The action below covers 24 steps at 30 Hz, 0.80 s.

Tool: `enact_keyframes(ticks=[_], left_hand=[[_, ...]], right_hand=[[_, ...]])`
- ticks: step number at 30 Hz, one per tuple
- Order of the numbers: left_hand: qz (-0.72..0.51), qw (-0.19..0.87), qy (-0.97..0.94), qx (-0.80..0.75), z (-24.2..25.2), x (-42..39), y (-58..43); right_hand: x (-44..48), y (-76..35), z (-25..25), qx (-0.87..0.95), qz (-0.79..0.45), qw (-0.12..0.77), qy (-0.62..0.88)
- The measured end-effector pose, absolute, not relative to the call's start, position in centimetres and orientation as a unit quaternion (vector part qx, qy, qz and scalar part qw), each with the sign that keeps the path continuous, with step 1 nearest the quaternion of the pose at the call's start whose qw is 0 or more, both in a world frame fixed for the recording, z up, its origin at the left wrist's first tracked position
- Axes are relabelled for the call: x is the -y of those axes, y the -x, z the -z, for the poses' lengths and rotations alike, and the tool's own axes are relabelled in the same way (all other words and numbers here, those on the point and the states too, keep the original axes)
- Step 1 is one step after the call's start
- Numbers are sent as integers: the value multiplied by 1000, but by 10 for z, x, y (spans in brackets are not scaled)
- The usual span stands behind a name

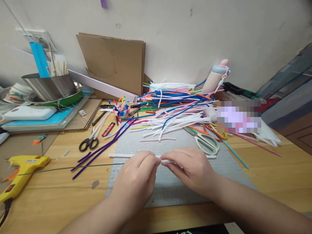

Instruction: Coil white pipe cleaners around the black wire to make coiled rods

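My left hand (138, 177) is closed in a pinch, its fingertips meeting those of my right hand (191, 167) above the grey cutting mat (175, 191). Between the fingertips shows a short stretch of white pipe cleaner (167, 161), pinched by both hands. A long white pipe cleaner (122, 155) runs sideways behind the hands, its middle hidden by them. From the left, a thin dark wire (85, 167) reaches my left hand; whether the fingers hold it is hidden. A short pink pipe cleaner (158, 139) lies farther back on the mat.
A heap of coloured pipe cleaners (180, 107) covers the back of the mat. Light-handled scissors (206, 143) lie right, black scissors (89, 143) and purple pipe cleaners (104, 148) left. A yellow glue gun (21, 172) rests far left. Cardboard (114, 65) leans on the wall.
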<state>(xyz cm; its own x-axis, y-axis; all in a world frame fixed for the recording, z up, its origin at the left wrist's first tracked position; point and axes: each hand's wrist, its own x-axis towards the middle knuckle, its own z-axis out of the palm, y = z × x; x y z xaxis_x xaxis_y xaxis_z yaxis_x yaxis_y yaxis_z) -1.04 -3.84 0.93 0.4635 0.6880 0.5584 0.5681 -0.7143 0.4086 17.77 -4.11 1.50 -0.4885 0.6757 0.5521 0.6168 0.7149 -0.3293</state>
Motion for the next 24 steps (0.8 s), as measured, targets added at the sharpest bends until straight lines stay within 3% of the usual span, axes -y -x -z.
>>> enact_keyframes(ticks=[5,12,17,24], left_hand=[[-374,82,-854,-353,-10,39,10],[-351,39,-847,-399,-20,31,19],[-357,59,-849,-385,-21,29,22],[-352,-29,-855,-379,-27,35,20]], right_hand=[[41,-177,-14,864,-77,339,365],[32,-186,-12,849,5,388,358],[31,-191,-15,867,91,365,328],[32,-198,-21,889,116,343,282]])
